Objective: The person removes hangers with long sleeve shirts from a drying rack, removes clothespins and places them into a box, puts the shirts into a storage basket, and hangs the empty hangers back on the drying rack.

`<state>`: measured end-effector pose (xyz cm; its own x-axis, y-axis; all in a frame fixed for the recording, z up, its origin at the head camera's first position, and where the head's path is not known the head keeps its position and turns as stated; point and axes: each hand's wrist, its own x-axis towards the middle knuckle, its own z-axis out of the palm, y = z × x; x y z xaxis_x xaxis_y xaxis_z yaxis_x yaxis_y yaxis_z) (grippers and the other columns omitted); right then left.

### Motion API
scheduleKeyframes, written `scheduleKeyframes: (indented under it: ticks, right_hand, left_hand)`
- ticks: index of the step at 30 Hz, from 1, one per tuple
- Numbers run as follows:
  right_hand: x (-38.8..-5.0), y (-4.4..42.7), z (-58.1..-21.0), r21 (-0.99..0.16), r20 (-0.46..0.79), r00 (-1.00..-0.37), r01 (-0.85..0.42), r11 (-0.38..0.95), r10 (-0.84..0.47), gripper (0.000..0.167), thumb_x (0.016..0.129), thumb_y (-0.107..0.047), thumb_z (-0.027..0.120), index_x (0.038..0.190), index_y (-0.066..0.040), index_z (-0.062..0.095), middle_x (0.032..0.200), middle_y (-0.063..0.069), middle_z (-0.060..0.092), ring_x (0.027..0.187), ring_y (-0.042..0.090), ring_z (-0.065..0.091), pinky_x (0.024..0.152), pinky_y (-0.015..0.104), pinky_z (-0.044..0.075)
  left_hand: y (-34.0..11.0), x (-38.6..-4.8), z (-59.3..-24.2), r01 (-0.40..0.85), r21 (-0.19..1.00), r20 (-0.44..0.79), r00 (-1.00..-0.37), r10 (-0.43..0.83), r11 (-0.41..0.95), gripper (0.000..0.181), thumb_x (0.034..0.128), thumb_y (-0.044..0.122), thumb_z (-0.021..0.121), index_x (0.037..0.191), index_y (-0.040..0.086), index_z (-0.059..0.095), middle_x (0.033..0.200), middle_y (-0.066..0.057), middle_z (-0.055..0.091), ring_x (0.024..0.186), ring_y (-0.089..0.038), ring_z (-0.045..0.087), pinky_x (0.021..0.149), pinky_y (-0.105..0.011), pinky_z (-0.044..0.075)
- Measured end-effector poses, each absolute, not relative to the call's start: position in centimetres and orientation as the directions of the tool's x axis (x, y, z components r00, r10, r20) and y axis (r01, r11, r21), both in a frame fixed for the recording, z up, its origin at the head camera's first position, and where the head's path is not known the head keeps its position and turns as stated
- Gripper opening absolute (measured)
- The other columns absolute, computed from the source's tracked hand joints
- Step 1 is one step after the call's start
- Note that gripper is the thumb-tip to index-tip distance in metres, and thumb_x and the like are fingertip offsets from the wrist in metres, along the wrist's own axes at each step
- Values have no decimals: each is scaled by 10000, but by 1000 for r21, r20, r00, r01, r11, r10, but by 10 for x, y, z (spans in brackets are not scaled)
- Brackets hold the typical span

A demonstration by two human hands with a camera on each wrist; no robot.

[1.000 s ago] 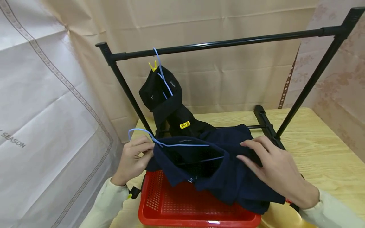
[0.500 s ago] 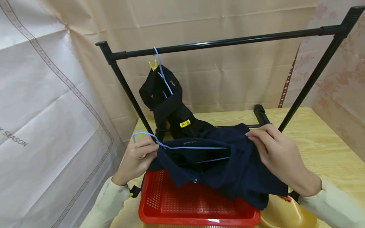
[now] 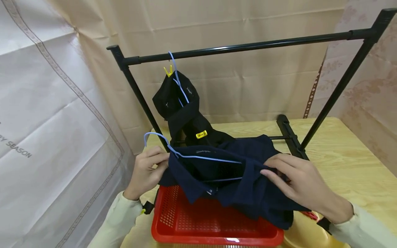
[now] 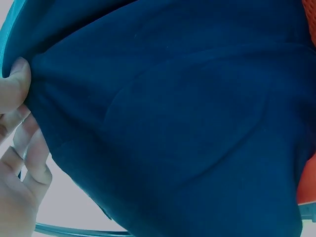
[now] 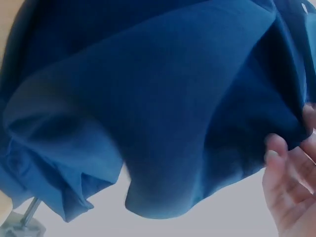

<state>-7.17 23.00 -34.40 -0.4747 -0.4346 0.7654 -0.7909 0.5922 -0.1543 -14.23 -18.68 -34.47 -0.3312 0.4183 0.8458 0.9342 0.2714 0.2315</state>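
Crooked at the Neck, and Easy to Lose

From where I stand, the trouble lies in how the blue hanger [image 3: 204, 157] sits inside the navy shirt [image 3: 249, 187]. Its hook pokes out at the left end of the neck, beside the left hand [image 3: 147, 172], rather than from the middle of the collar, and I can't see where its arms end under the cloth. If the far one has missed its shoulder, a lift would likely let that side sag and the shirt slide off.

The left hand pinches the cloth between thumb and bent fingers; whether it pins the hanger too, I can't tell. The right hand [image 3: 301, 181], thumb and fingers nearly together, nips a fold at the opposite shoulder. Should that nip slip, the shirt would probably slump into the red basket [image 3: 217, 240] or over the yellow basin [image 3: 305, 234] just beside it.

The shirt spreads over the basket's far and right edges, in the part of the tabletop [image 3: 344, 165] nearer its left edge. Behind it, a black garment [image 3: 189, 119] hangs from the left end of the black rack [image 3: 245, 47]. A careless swing of the hook could snag that one, they crowd so close.
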Motion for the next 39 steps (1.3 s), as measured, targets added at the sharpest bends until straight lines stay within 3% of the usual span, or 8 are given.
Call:
scheduleKeyframes:
  ticks: [3,7,13,18,23,27,34,39]
  right_hand:
    - [-74,230,-340,-65,811,-369,-828,557,-454,369,1074,-393,547,903,-128,738,865,-56,677,685,56,570,631,171,484]
    - [-73,235,-333,-39,833,-339,-825,564,-437,409,1079,-389,527,857,-110,729,811,-58,641,638,40,492,577,132,399]
    - [-75,240,-329,-78,828,-411,-758,648,-381,456,1079,-434,509,842,-104,715,779,-69,609,603,28,431,548,122,352]
    - [-69,232,-331,-99,841,-424,-731,675,-336,454,1101,-411,474,882,-89,707,764,-69,533,592,-5,373,511,103,305]
    - [-58,218,-326,-93,830,-408,-773,627,-380,422,1091,-371,461,983,-70,736,837,-37,587,567,-40,347,497,62,258]
    - [-55,214,-330,-68,807,-432,-746,663,-403,546,1046,-560,502,1060,-53,705,920,8,660,558,1,419,471,97,324]
    - [-61,215,-330,-42,824,-393,-762,647,-409,472,1089,-447,481,960,-59,718,889,-10,688,657,74,607,594,174,516]
    - [-66,223,-326,-125,817,-426,-789,602,-388,426,1059,-447,527,914,-110,742,847,-50,699,651,17,568,616,127,487]
  left_hand:
    - [-189,-144,-343,938,217,847,-319,426,270,227,819,-165,693,906,19,793,817,-20,641,677,-123,534,622,-210,417]
    - [-194,-145,-342,947,229,847,-307,433,225,125,955,-21,685,897,22,787,833,-40,650,700,-142,533,635,-216,413]
    - [-197,-146,-341,953,241,847,-299,440,183,207,1025,132,654,893,36,781,823,-34,646,722,-152,530,656,-226,409]
    - [-194,-147,-340,955,236,846,-294,445,182,195,1025,92,643,902,28,779,830,-42,645,714,-153,522,648,-223,411]
    - [-193,-144,-341,953,228,848,-296,440,202,161,916,-80,673,870,45,765,828,-38,623,710,-139,496,643,-210,397]
    - [-192,-140,-339,953,226,855,-293,428,201,150,981,22,670,881,30,782,823,-43,636,697,-142,501,638,-214,395]
    - [-189,-137,-336,963,197,863,-259,434,184,212,1023,115,653,904,3,788,802,-43,642,686,-154,522,633,-229,401]
    - [-190,-137,-335,972,155,862,-222,457,179,203,1025,79,637,906,-6,779,796,-48,624,673,-155,513,618,-227,395]
